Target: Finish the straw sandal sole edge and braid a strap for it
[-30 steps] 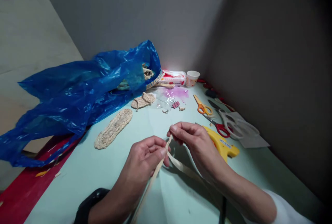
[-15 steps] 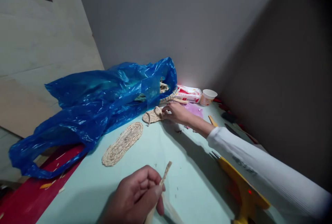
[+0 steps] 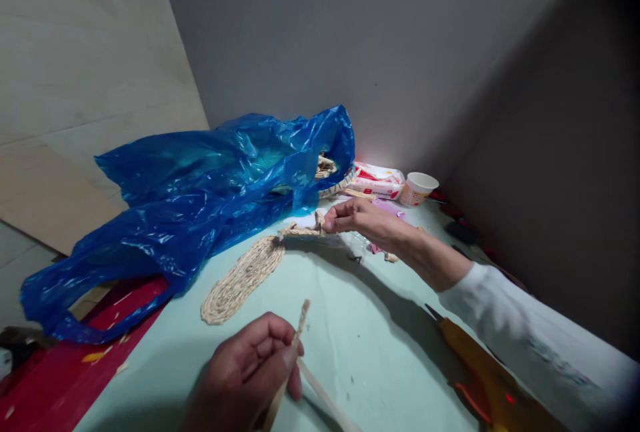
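My left hand (image 3: 253, 369) is closed near the bottom of the view, pinching a flat straw strip (image 3: 300, 325) whose braided tip stands up above my fingers. My right hand (image 3: 357, 215) reaches far across the pale green table (image 3: 375, 339) and pinches a small woven straw piece (image 3: 303, 229), lifted just off the surface. That piece hangs beside the far end of an oval woven straw sole (image 3: 245, 277) lying flat on the table.
A big blue plastic bag (image 3: 200, 192) with woven straw inside covers the table's left rear. A tissue pack (image 3: 377, 182) and a paper cup (image 3: 417, 189) stand by the grey wall. A yellow tool (image 3: 493, 385) lies blurred at lower right. A red strip (image 3: 75, 365) edges the table on the left.
My right hand let go of the strip, reached to the far small woven piece, gripped it and drew it off the table. My left hand kept hold of the strip. The view swung left.
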Demonstrator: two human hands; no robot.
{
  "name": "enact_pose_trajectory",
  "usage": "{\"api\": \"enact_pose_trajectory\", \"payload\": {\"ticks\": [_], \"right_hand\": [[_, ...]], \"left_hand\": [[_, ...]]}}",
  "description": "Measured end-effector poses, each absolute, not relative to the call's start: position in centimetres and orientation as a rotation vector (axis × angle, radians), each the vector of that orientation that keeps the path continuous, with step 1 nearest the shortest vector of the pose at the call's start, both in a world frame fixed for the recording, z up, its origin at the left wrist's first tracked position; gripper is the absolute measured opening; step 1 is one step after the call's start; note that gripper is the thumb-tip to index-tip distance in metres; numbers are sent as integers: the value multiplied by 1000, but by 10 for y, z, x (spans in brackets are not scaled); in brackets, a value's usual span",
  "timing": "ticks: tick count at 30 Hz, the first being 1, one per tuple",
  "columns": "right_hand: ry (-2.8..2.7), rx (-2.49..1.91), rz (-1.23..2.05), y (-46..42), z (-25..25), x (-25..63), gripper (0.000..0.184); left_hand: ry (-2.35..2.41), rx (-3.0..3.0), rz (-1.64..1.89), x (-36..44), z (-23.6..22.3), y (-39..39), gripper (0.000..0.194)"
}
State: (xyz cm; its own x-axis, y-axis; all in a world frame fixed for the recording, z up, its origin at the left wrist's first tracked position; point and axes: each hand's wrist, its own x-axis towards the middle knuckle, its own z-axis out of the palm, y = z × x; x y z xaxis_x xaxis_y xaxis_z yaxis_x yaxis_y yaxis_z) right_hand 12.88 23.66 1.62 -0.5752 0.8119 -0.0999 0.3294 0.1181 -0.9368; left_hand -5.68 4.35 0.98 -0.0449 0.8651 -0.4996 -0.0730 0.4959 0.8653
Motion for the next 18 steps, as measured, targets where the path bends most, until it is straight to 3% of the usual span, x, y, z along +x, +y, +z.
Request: {"api": "enact_pose_trajectory", "payload": {"ticks": [8,14,18], "right_hand": [[-1577,-1027,1904,156,42,142,12],[-1389,-1054,1971,126,50,142,14],[-1343,-1037,2007,120,49,140,16]], "left_hand": [[1438,550,1306,-57,16,40,30],[1486,647,1367,-52,21,40,64],[1494,602,1386,-49,21,39,53]]}}
